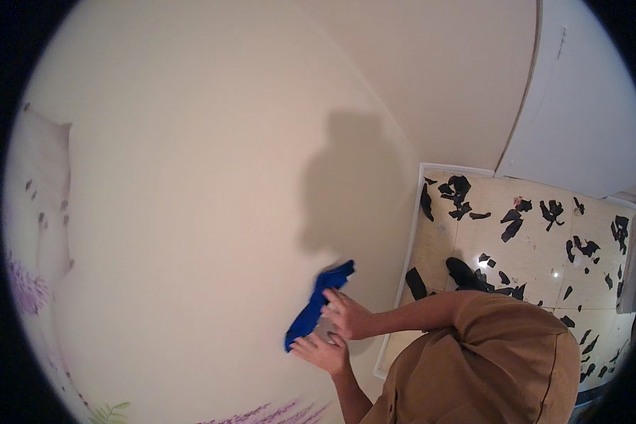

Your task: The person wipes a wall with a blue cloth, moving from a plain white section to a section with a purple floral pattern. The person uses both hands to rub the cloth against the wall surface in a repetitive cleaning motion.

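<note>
A long, crumpled strip of blue material (306,317), cloth or thin sheet, lies against a cream wall (191,212). My right hand (344,315) has its fingers on the middle of the strip, near its edge. At the strip's lower end in the picture, my left hand (320,351) holds the edge with its fingers laid over it. The two hands are close together, with a small greyish patch between them that I cannot make out. Part of the strip is hidden behind the fingers.
Torn black scraps (511,230) litter the tiled floor (524,249) at right. A dark shoe (461,273) stands among them. White skirting (412,233) borders the wall; a pale door (583,106) is at upper right. Purple flowers (26,286) decorate the wall.
</note>
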{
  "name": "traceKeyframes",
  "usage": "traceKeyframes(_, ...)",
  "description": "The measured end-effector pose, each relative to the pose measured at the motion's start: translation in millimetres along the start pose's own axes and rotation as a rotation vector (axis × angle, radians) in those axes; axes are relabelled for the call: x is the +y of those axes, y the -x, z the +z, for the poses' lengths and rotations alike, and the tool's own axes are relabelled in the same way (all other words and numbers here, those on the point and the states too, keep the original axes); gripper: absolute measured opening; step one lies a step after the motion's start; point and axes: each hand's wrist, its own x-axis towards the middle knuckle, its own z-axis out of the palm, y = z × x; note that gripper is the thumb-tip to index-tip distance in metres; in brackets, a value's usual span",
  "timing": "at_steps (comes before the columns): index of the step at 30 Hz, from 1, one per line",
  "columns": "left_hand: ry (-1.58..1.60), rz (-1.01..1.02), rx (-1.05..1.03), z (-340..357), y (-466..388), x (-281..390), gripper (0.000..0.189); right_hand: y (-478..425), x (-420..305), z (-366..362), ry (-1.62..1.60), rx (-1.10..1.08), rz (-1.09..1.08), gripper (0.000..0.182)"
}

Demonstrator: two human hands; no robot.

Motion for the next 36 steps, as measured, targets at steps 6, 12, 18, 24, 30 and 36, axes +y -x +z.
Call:
traceKeyframes(6, 0.022, 0.292, -0.177, 53, -27, 73, 0.066, 21, 113, 34, -0.033, -0.456, 0.465, 0.079)
traceKeyframes(12, 0.117, 0.452, -0.127, 44, -127, 145, 0.071, -39, 165, -56, -0.046, -0.034, 0.38, 0.074)
traceKeyframes(18, 0.119, 0.348, 0.103, -35, -233, 173, 0.076, -134, 140, -134, 0.159, 0.444, 0.177, 0.077)
traceKeyframes(24, -0.001, 0.139, 0.367, -90, -229, 104, 0.075, -178, 12, -170, 0.122, 0.341, -0.077, 0.059)
traceKeyframes(30, -0.055, -0.042, 0.24, -77, -146, 64, 0.072, -127, -2, -115, 0.178, 0.015, -0.253, 0.048)
traceKeyframes(36, -0.056, 0.016, 0.006, 1, -80, 79, 0.058, -50, 58, -81, 0.058, -0.261, 0.057, 0.05)
